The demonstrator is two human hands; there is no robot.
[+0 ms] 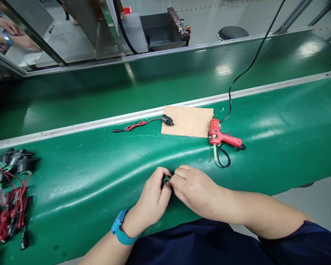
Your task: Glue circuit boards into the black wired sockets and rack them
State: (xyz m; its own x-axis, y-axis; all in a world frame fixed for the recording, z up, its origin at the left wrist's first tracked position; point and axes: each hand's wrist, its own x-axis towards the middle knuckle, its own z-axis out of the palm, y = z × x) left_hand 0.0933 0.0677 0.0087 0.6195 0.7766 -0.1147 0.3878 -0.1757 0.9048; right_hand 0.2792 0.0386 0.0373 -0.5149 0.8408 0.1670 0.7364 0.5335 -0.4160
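Note:
My left hand [156, 197] is closed around a small dark round part [166, 179] with a greenish, speckled face; most of it is hidden by the fingers. Against its right side, the pinched fingertips of my right hand [194, 189] meet the part, and whatever they grip is too small to make out. Beyond the hands lies a piece of brown cardboard [191, 121]. A black plug [167, 120] with a bundled red and black cable [136, 125] rests at its left edge. A red glue gun [215, 131] with a glue stick in it lies at its right edge.
Several black plugs [24, 162] with bundled red cables [9, 211] are piled on the green work surface [79, 176] at left. The glue gun's black cord [244, 71] rises to the upper right. A white rail [121, 118] crosses behind. Another person's hands [13, 33] show at upper left.

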